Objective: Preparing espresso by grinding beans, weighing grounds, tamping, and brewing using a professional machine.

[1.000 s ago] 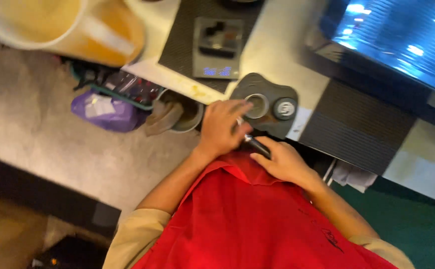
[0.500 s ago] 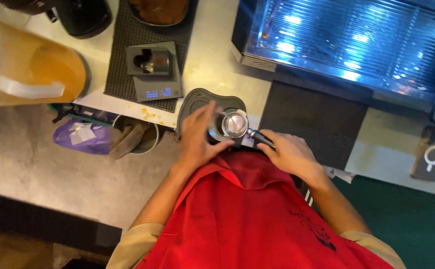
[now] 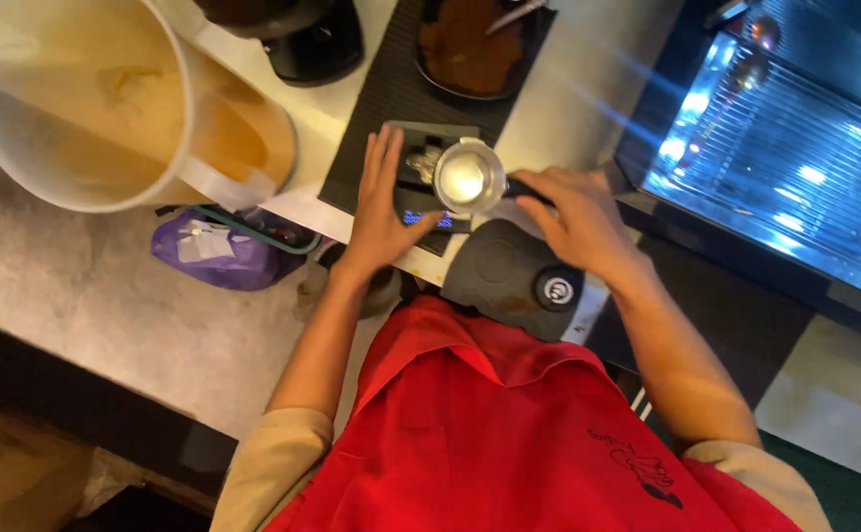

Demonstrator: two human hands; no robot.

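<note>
A metal portafilter (image 3: pixel 468 177) with a round shiny basket rests over a small dark scale (image 3: pixel 426 169) on a black mat (image 3: pixel 381 99). My right hand (image 3: pixel 580 223) grips the portafilter's black handle. My left hand (image 3: pixel 384 210) lies flat on the scale with fingers spread, its thumb by the lit blue display. Just in front of the scale lies a dark grey tamping mat (image 3: pixel 509 276) with a round tamper (image 3: pixel 555 290) on it. I wear a red apron.
A large translucent pitcher (image 3: pixel 85 108) stands at the left. A container of brown coffee grounds (image 3: pixel 474 47) and a black grinder base (image 3: pixel 302 39) sit at the back. A steel drip tray (image 3: pixel 785 167) lies at the right. Below the counter edge hangs a purple bag (image 3: pixel 218 251).
My right hand has carried the portafilter from the tamping mat onto the scale. My left hand left the mat and now rests on the scale.
</note>
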